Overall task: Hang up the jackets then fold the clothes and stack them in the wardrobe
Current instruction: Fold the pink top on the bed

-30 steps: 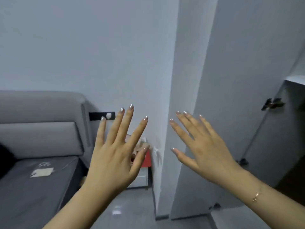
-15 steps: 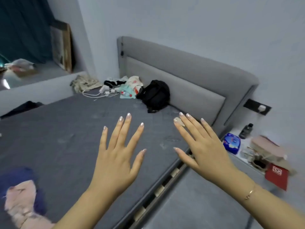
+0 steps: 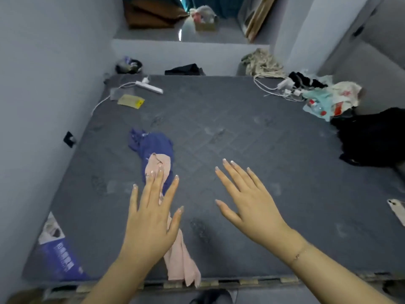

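Clothes lie on the bare grey mattress [image 3: 241,132]: a pale pink garment [image 3: 178,255] stretched in a long crumpled strip, its far end lying over a dark blue garment [image 3: 153,145]. Both hands hover palm-down above the bed with straight, spread fingers, each grip released and grasping nothing. The left hand [image 3: 151,218] is directly over the middle of the pink garment, which shows beyond its fingertips and again below its palm, reaching the near edge of the mattress; whether the hand touches the cloth cannot be told. The blue garment lies just beyond the left fingertips. The right hand [image 3: 252,205], with a thin bracelet [image 3: 299,255] at its wrist, is over bare mattress, apart from both garments. Far to the right of the right hand sits a black bundle [image 3: 372,137], and beyond it a heap of light printed cloth [image 3: 333,99] with white chargers and cables [image 3: 285,87]. A white phone [image 3: 397,210] lies at the right edge. Well beyond the left hand are a white power strip [image 3: 150,86] and a yellow tag [image 3: 130,101]; near its left, at the mattress corner, is a blue and white label [image 3: 57,251].
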Demonstrator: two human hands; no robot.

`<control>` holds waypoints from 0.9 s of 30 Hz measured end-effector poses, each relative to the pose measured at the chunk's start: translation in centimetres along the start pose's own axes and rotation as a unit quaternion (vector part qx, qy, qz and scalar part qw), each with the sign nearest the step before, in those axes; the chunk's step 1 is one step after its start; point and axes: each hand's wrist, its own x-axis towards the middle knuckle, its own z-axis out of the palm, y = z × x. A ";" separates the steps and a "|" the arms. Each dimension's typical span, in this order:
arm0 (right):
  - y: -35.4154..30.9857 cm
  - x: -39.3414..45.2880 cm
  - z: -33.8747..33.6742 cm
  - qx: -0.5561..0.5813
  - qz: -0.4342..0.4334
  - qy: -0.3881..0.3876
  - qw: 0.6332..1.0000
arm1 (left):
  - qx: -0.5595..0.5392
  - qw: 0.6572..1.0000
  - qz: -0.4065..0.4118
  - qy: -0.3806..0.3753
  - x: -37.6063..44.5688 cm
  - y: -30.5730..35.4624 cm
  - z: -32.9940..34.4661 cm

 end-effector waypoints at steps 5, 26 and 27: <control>1.0 7.1 7.3 0.042 -0.051 -0.057 0.996 | -0.012 0.996 -0.078 -0.052 3.5 -3.6 5.3; -4.5 20.0 47.0 0.321 0.204 -0.218 0.899 | -0.370 0.869 -0.324 -0.043 18.1 -23.7 42.2; -5.1 20.5 47.1 0.375 0.231 -0.181 0.879 | -0.374 0.872 -0.315 -0.024 17.6 -23.9 42.1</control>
